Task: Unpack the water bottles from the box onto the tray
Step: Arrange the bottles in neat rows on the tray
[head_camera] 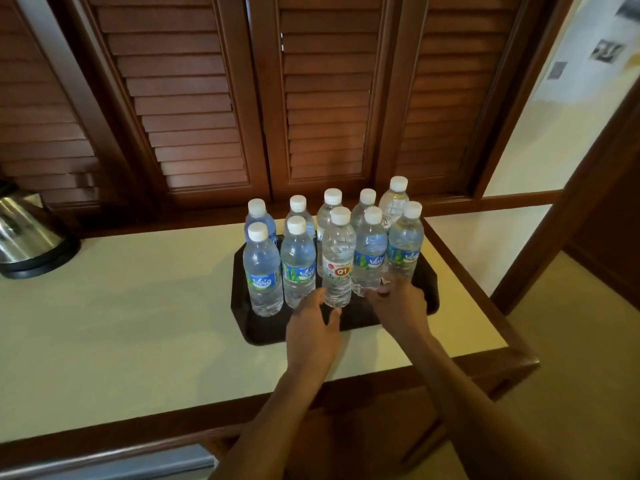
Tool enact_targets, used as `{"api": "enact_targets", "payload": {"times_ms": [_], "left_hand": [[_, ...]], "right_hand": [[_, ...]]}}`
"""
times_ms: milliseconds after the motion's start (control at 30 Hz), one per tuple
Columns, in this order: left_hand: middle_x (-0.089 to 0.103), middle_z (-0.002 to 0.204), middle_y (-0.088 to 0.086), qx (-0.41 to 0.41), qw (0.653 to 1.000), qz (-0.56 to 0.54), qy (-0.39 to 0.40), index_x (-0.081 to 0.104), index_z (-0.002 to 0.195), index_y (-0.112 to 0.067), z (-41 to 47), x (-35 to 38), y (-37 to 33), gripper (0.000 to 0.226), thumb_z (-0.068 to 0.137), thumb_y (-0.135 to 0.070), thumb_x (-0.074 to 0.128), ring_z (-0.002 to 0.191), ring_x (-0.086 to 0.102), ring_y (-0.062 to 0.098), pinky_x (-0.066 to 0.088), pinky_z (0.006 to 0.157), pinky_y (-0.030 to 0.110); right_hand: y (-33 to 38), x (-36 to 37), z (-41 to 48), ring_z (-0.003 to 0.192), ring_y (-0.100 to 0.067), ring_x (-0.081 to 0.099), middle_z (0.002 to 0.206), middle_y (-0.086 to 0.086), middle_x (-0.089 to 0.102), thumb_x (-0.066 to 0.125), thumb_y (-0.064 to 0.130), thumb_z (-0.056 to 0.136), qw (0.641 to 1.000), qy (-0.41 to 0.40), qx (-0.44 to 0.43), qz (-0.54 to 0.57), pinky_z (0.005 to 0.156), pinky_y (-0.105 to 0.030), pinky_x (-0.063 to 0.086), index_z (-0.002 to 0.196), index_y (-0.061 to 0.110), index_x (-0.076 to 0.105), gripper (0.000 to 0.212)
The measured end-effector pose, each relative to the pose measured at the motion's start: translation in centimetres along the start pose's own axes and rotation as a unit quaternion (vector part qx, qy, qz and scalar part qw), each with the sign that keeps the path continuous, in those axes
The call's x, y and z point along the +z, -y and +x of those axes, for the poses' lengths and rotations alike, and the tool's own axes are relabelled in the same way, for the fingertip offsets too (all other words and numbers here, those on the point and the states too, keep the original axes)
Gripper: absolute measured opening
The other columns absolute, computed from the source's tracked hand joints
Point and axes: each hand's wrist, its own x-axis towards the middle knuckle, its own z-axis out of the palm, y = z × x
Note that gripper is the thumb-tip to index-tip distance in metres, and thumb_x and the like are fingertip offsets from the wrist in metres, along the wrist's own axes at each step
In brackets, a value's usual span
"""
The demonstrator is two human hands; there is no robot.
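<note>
A black tray (258, 332) lies on the cream counter with several clear water bottles standing upright on it in two rows, all with white caps. Most carry blue labels, and the front middle bottle (337, 261) has a white and red label. My left hand (313, 323) is at the base of that bottle, fingers spread, fingertips touching its lower left side and thumb just below it. My right hand (398, 303) rests its fingertips against the bases of the two front right bottles (370, 258) (405, 247), without wrapping around either. No box is in view.
A steel kettle (29, 233) on a dark base stands at the counter's far left. Brown louvred shutters (194, 98) rise right behind the tray. The counter's dark wooden edge (502, 362) runs close by the tray on the right, with floor beyond.
</note>
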Motion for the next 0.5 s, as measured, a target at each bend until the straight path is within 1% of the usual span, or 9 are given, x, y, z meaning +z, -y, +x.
{"api": "enact_targets", "payload": {"times_ms": [100, 133, 233, 333, 433, 500], "left_hand": [[0.069, 0.117, -0.005, 0.003, 0.998, 0.056, -0.028, 0.06, 0.133, -0.023, -0.4, 1.1, 0.2, 0.045, 0.091, -0.037, 0.069, 0.105, 0.066, 0.016, 0.054, 0.093, 0.04], [0.07, 0.115, -0.005, -0.002, 0.997, 0.07, -0.034, 0.061, 0.132, -0.022, -0.4, 1.4, 0.1, 0.043, 0.091, -0.036, 0.068, 0.106, 0.066, 0.017, 0.052, 0.095, 0.04], [0.072, 0.106, -0.005, -0.027, 0.992, 0.113, -0.054, 0.065, 0.123, -0.022, -0.3, 2.2, -0.8, 0.033, 0.094, -0.037, 0.065, 0.102, 0.066, 0.016, 0.047, 0.098, 0.037], [0.073, 0.098, -0.004, -0.064, 0.984, 0.144, -0.078, 0.067, 0.114, -0.021, 0.1, 3.2, -1.7, 0.027, 0.094, -0.039, 0.063, 0.098, 0.067, 0.018, 0.041, 0.095, 0.038], [0.075, 0.096, -0.004, -0.088, 0.98, 0.135, -0.113, 0.07, 0.11, -0.021, 0.3, 3.9, -2.4, 0.025, 0.093, -0.039, 0.066, 0.096, 0.069, 0.019, 0.039, 0.093, 0.038], [0.076, 0.098, -0.005, -0.103, 0.98, 0.112, -0.13, 0.071, 0.112, -0.023, 0.3, 4.3, -2.6, 0.024, 0.092, -0.037, 0.068, 0.096, 0.07, 0.018, 0.038, 0.094, 0.037]], "right_hand": [[-0.1, 1.4, -0.2, 0.098, -0.021, 0.068, 0.101, 0.004, 0.075, 0.074, 0.051, 0.086, 1.0, -0.017, -0.005, -0.022, 0.084, -0.04, 0.055, 0.121, 0.024, 0.06, 0.047], [-0.1, 1.7, -0.2, 0.098, -0.021, 0.069, 0.101, 0.004, 0.075, 0.074, 0.053, 0.084, 1.0, -0.021, -0.006, -0.022, 0.087, -0.042, 0.055, 0.121, 0.025, 0.059, 0.048], [0.3, 2.0, -0.1, 0.097, -0.021, 0.07, 0.105, 0.003, 0.074, 0.074, 0.054, 0.084, 0.999, -0.034, 0.003, -0.024, 0.082, -0.037, 0.056, 0.119, 0.025, 0.062, 0.047], [0.0, 1.8, 0.3, 0.095, -0.02, 0.07, 0.106, 0.002, 0.073, 0.072, 0.052, 0.087, 0.998, -0.043, -0.01, -0.037, 0.076, -0.032, 0.053, 0.118, 0.024, 0.064, 0.043], [-0.6, 1.4, 0.3, 0.094, -0.02, 0.071, 0.104, 0.0, 0.073, 0.074, 0.05, 0.087, 0.998, -0.036, -0.025, -0.042, 0.074, -0.03, 0.052, 0.116, 0.022, 0.064, 0.042], [-1.1, 1.1, 0.2, 0.093, -0.02, 0.071, 0.103, 0.0, 0.074, 0.074, 0.052, 0.086, 0.998, -0.031, -0.035, -0.046, 0.074, -0.032, 0.055, 0.115, 0.021, 0.064, 0.044]]}}
